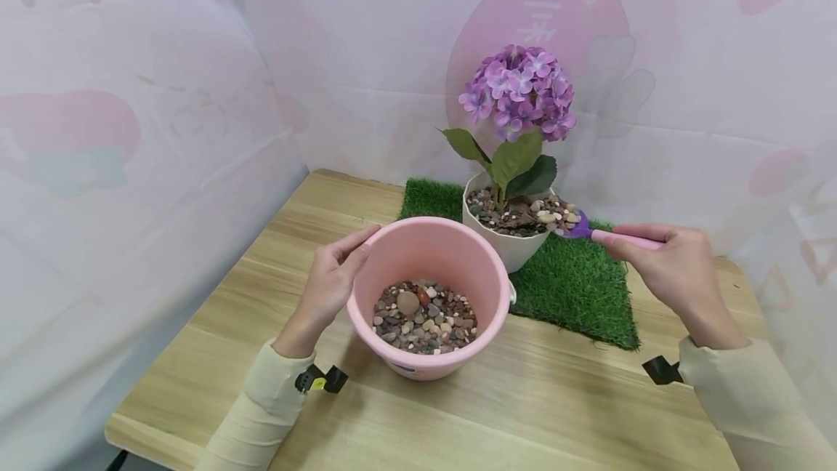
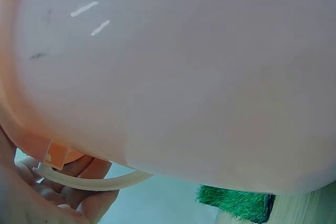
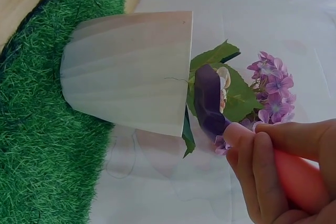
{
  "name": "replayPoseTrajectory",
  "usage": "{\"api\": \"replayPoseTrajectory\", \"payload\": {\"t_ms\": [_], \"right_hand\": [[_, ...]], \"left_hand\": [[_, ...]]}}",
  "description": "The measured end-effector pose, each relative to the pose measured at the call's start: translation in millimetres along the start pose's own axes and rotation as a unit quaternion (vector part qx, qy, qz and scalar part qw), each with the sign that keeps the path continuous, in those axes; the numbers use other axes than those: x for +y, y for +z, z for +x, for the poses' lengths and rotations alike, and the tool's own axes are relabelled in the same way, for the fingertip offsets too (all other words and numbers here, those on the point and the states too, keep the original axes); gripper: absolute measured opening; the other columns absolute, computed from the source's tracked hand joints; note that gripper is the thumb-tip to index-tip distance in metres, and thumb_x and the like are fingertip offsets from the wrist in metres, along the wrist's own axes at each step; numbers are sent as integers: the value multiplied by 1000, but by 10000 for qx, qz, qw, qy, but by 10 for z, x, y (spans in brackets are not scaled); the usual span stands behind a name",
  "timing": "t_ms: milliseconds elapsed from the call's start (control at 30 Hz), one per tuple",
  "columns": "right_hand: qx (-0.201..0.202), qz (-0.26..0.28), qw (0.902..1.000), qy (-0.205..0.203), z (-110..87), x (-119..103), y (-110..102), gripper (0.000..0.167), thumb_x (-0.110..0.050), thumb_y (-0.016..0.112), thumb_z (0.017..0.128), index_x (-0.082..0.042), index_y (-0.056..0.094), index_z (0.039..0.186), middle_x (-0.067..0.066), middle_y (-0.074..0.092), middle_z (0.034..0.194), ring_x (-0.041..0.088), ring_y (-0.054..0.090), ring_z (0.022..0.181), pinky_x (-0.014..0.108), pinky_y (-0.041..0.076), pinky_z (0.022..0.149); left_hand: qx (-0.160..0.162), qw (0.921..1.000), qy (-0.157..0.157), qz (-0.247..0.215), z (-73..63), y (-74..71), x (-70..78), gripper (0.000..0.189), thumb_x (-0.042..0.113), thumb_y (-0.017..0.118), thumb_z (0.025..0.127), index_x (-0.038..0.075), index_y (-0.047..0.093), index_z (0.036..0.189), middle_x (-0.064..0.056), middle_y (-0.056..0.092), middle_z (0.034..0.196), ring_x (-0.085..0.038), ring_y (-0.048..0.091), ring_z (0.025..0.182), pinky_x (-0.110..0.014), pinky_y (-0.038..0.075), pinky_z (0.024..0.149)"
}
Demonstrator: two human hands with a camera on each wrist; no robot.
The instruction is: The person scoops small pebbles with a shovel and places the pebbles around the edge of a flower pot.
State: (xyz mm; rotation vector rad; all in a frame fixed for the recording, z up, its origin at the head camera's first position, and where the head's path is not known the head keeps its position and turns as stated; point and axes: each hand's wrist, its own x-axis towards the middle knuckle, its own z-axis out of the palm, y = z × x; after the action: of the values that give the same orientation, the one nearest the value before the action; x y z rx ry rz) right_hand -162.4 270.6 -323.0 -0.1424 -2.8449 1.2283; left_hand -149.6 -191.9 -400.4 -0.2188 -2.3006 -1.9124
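My left hand (image 1: 330, 278) grips the rim of a pink bucket (image 1: 428, 242) on its left side. In the left wrist view its fingers (image 2: 94, 171) curl under the rim by the white handle (image 2: 100, 183). Pebbles (image 1: 428, 318) of mixed sizes cover the bucket's bottom. My right hand (image 1: 673, 267) holds a toy shovel by its pink handle (image 3: 299, 179). The purple blade (image 3: 209, 98), heaped with pebbles (image 1: 557, 215), is at the right edge of a white flowerpot (image 3: 131, 72). Purple hydrangea flowers (image 1: 519, 93) with green leaves stand in the pot, among pebbles.
A green artificial turf mat (image 1: 582, 289) lies under the pot on the wooden table (image 1: 255, 289). Pale printed cloth (image 1: 366, 57) hangs behind the table and at its left and right. The table's left edge slants toward the front.
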Motion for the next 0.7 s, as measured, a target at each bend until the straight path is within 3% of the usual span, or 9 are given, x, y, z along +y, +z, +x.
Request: {"api": "replayPoseTrajectory", "payload": {"t_ms": [233,533,600,700], "right_hand": [[-129,-265,9995,137,62,-69,-25,70,-74,75,82,-21,77,128,-18,82,92,-9,72,87,22,47,89],[-261,-579,9980,3,163,-175,-9,72,-73,76,83,-15,77,126,-4,83,101,-11,68,82,25,54,84],[-307,-568,9979,39,175,-187,3,73,-73,76,83,-13,77,127,-2,83,101,-4,72,88,36,57,90],[-353,-530,9980,56,187,-208,18,75,-72,76,84,-12,76,128,0,83,102,18,78,102,56,56,100]], "left_hand": [[-33,10000,14,21,4,12,8,39,12,53,110,1,61,147,-19,63,148,-39,68,127,-30,65,94],[-9,10000,22,5,-5,-4,17,40,12,53,109,1,61,147,-17,64,148,-34,68,128,-28,64,95],[-9,10000,15,-9,-6,-4,16,39,12,53,109,1,61,147,-18,63,149,-35,68,128,-28,64,95],[-5,10000,3,-20,-4,-2,9,39,11,53,109,1,61,147,-18,63,149,-37,67,129,-29,64,95]]}}
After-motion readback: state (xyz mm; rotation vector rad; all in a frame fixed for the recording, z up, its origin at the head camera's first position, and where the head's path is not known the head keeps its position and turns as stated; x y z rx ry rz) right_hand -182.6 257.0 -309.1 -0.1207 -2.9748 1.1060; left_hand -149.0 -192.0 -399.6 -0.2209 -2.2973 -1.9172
